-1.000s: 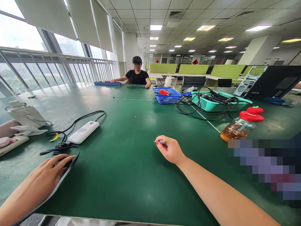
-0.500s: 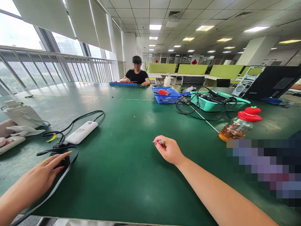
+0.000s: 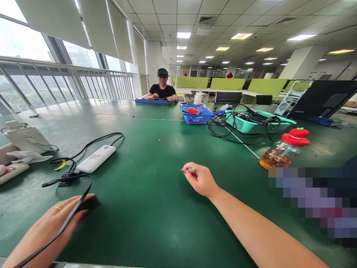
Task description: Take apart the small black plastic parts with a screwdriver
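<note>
My left hand [image 3: 60, 219] is closed around a small black object [image 3: 91, 203] near the table's front left. The object is blurred and mostly hidden by the fingers, so its kind is unclear. A black strap [image 3: 67, 221] runs across the back of this hand. Above it lies a white power bank [image 3: 96, 159] with a black cable [image 3: 92, 138] attached. Near the middle of the green table [image 3: 145, 175], my right hand [image 3: 199, 178] is pinched on a short, slim pen [image 3: 192, 169], its thin tip poking out to the left and a gold-coloured round end showing.
At the right stand a red-lidded bottle [image 3: 279, 152], a green basket [image 3: 248, 126] of cables and a tilted black computer case [image 3: 320, 100]. A blue basket [image 3: 195, 118] is further back. Opposite sits a person [image 3: 161, 91] at a blue tray [image 3: 153, 101]. A white bottle [image 3: 26, 136] stands left.
My left hand has come toward me and to the right, carrying the black object away from the cable cluster; the strap now lies over the hand. My right hand has stayed put with the pen.
</note>
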The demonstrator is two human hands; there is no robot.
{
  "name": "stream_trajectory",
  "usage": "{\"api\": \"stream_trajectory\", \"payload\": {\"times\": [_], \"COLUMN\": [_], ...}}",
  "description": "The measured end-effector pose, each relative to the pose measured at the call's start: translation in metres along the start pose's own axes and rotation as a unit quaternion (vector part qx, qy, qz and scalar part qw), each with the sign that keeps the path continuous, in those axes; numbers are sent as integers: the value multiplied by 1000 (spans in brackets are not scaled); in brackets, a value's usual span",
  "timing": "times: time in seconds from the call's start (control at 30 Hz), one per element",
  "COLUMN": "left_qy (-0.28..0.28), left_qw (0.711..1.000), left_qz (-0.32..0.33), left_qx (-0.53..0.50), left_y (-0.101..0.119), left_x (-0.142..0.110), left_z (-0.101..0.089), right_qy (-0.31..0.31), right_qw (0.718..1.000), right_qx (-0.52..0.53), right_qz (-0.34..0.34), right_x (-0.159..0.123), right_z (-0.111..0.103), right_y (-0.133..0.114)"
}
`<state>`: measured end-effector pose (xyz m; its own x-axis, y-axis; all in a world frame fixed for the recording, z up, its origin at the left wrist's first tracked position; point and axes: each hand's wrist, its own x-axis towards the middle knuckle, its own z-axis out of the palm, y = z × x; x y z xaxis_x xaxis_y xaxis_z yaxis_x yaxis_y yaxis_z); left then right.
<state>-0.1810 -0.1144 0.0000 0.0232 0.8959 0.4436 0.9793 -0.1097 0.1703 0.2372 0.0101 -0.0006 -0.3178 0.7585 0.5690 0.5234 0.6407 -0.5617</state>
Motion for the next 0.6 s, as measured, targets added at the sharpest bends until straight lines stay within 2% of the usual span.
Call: {"api": "stream_trajectory", "payload": {"times": [0.07, 0.13, 0.2, 0.3, 0.37, 0.47, 0.53, 0.6], "left_qy": [-47, -114, -174, -210, -211, -208, -208, -216], "left_qw": [995, 970, 937, 899, 894, 907, 913, 914], "left_qz": [66, 177, 256, 337, 357, 342, 330, 323], "left_qx": [-64, -121, -160, -184, -168, -132, -117, -117], "left_y": [42, 87, 128, 174, 193, 211, 217, 218], "left_x": [-4, 3, 20, 62, 92, 128, 141, 148], "left_z": [1, 0, 1, 17, 38, 72, 88, 96], "right_qy": [0, -3, -3, 9, 24, 54, 75, 87], "right_qw": [1000, 1000, 1000, 1000, 1000, 998, 997, 996], "right_qx": [2, 6, 8, 4, 3, 7, 8, 6], "right_qz": [3, 5, 7, 9, 10, 18, 27, 34], "right_x": [0, -1, -1, -1, 0, 1, 3, 4], "right_z": [1, 1, 1, 0, -3, -6, -7, -7], "right_y": [0, 0, 1, 1, 2, 4, 5, 5]}}
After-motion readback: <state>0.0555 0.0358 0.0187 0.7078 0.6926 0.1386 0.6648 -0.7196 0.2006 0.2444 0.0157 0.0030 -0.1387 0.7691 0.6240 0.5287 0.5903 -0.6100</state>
